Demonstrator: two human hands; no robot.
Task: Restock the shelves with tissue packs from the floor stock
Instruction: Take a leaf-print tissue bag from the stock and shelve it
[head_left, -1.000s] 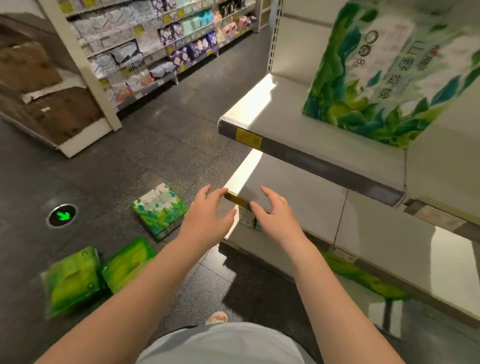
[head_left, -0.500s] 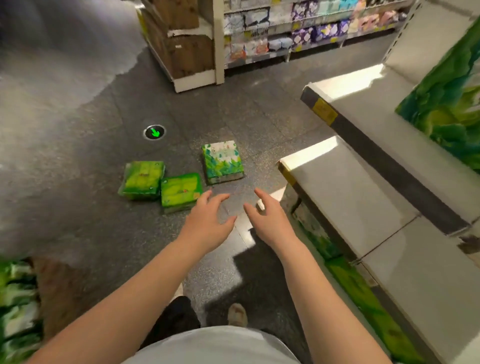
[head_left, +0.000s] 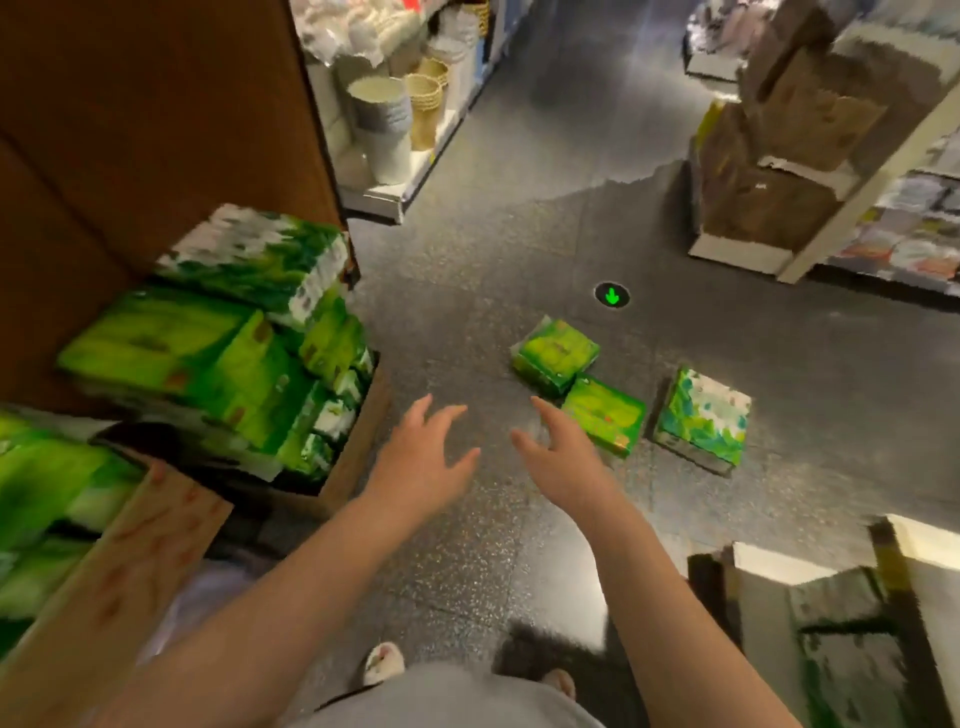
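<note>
Three green tissue packs lie on the dark floor ahead: one at the back (head_left: 555, 354), one in the middle (head_left: 604, 414) and a white-patterned one at the right (head_left: 702, 414). A cardboard box (head_left: 358, 447) at the left holds a stack of more green tissue packs (head_left: 218, 353). My left hand (head_left: 418, 460) hovers open over the floor between the box and the loose packs. My right hand (head_left: 563, 457) is open too, its fingers just short of the middle pack. Both hands hold nothing. The shelf corner (head_left: 810, 566) shows at the lower right.
A second open box with green packs (head_left: 62, 499) sits at the lower left. A green arrow marker (head_left: 612, 296) glows on the floor. Shelving with buckets and baskets (head_left: 395, 119) stands behind, brown cartons (head_left: 779, 156) at the right. My feet (head_left: 384, 665) are below.
My view has swung left, away from the shelf towards the floor stock; the boxes of packs have come into view. Both hands stay open and empty, now nearer the loose packs.
</note>
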